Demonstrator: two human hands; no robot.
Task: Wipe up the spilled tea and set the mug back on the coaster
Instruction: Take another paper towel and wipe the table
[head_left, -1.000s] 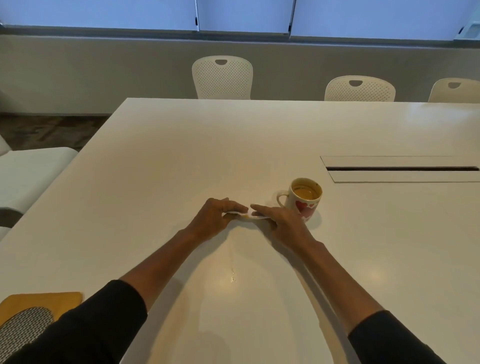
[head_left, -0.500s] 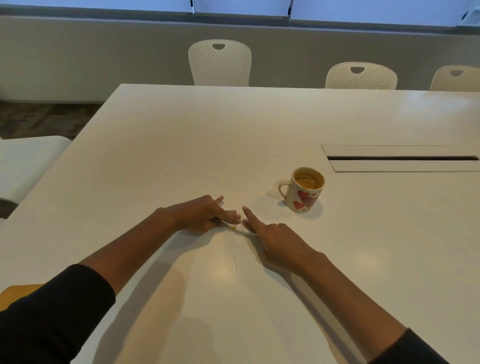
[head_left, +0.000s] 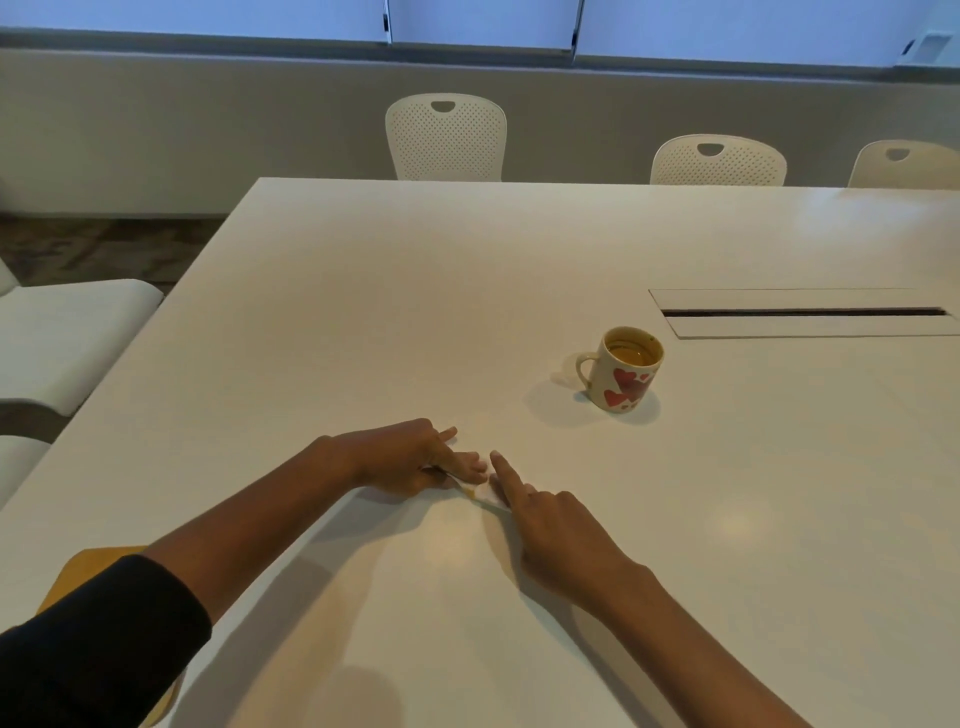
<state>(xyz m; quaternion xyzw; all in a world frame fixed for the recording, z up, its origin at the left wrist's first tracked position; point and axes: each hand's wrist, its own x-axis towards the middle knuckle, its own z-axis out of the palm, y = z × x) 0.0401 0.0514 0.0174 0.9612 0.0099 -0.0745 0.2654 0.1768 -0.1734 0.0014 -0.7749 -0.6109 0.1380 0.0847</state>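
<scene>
Both hands work a small tea-stained tissue flat on the table: left hand fingers pinching it, right hand forefinger pressing its edge, while the mug stands upright well apart, clear of wiping.

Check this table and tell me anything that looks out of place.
The heart-patterned mug stands upright on bare table, no coaster under it. Both hands pin a small white tissue, yellow-stained at one edge.

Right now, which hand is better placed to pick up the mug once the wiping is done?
Right. The mug stands ahead on the right hand side, while the left hand pins the stained tissue farther away.
</scene>
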